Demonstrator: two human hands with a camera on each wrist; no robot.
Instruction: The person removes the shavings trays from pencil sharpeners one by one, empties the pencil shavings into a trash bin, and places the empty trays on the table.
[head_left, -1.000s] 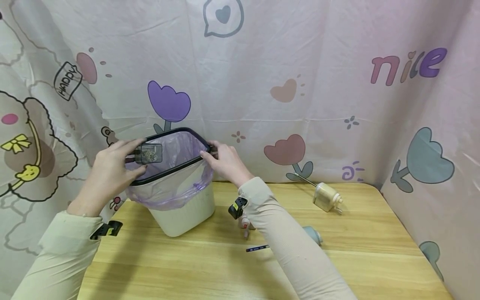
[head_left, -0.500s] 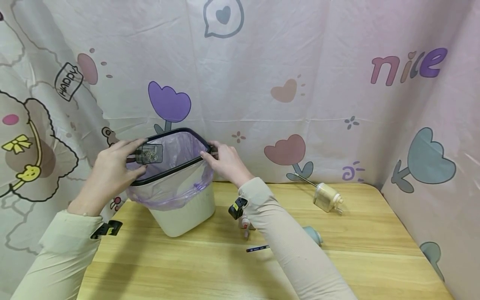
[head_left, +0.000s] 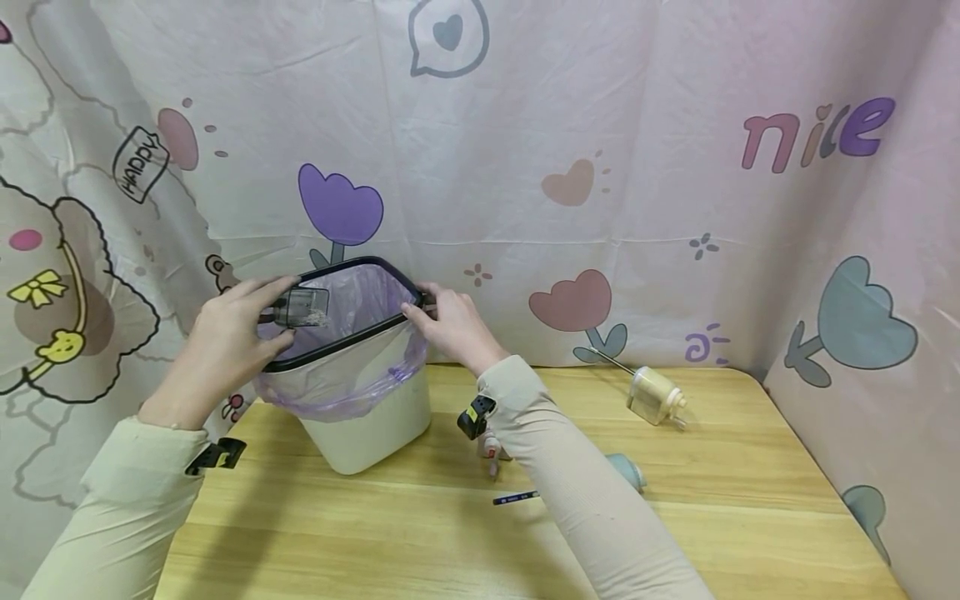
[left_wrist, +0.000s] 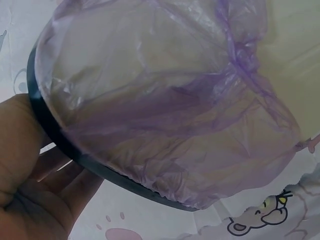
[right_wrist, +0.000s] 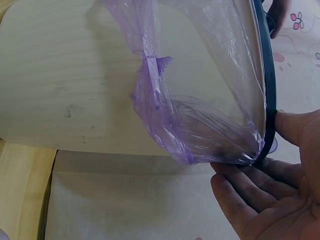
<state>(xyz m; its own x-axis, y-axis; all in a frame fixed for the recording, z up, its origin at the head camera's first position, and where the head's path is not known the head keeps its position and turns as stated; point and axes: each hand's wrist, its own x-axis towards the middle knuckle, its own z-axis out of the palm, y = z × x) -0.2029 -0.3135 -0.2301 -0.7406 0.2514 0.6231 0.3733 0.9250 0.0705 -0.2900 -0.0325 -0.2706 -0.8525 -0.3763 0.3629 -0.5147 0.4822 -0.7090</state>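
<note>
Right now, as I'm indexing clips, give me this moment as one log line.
left hand: holds small clear container at opening of white bin | right hand: grips black rim | purple bag: lines bin | pencil: on table

Looks like home corner; which room, you can't tell. Pale cloth [head_left: 480, 125] hangs before you and on both sides, like tent walls. Pictures on it: purple tulip [head_left: 341, 208], tan heart [head_left: 568, 185], words "nice" and "HAPPY". Your counter [head_left: 375, 533] has wood look. House things by you: bin [head_left: 378, 433] with purple bag [head_left: 337, 403], blue pencil [head_left: 516, 497].
</note>
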